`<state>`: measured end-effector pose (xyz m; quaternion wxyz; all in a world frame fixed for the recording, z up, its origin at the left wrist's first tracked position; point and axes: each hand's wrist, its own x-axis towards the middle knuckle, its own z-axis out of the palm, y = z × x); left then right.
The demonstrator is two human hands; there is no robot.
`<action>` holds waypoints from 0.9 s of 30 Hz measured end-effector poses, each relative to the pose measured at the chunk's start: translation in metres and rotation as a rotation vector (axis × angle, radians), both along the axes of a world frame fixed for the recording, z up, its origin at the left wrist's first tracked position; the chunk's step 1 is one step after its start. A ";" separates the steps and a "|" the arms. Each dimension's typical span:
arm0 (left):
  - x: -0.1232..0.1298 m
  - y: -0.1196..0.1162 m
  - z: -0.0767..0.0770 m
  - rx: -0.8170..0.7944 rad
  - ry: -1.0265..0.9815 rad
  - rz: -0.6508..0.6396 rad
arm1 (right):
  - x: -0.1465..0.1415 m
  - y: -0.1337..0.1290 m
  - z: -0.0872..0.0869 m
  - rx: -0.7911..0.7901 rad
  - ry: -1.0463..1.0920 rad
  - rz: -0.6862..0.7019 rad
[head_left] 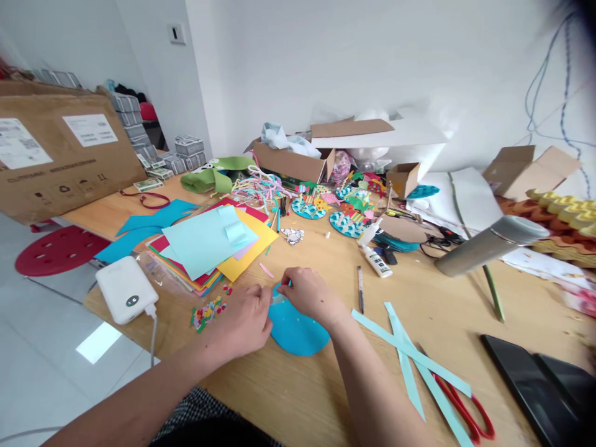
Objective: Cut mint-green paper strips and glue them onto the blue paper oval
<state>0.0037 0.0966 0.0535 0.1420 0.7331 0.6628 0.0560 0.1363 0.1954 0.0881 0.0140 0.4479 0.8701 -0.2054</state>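
A round blue paper disc (298, 332) lies on the table in front of me. Across its upper part, a pale blue paper strip (278, 299) shows between my two hands. My left hand (246, 320) is closed at the strip's left end, by the disc's left edge. From the right, my right hand (305, 292) reaches over the disc, its fingers pinched at the strip's other end. Both hands hide much of the strip. Near my left wrist is a cluster of small colourful cut-outs (208, 313).
To the right lie loose pale strips (405, 341), red-handled scissors (460, 403), a pen (361, 288) and a glue bottle (377, 261). Left are stacked coloured papers (200, 245) and a white power bank (125, 288). A grey flask (488, 245) lies beyond; decorated discs (347, 223) stand further back.
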 end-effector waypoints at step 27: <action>0.011 -0.008 -0.014 0.039 -0.085 0.034 | 0.038 0.037 -0.005 -0.346 0.261 0.097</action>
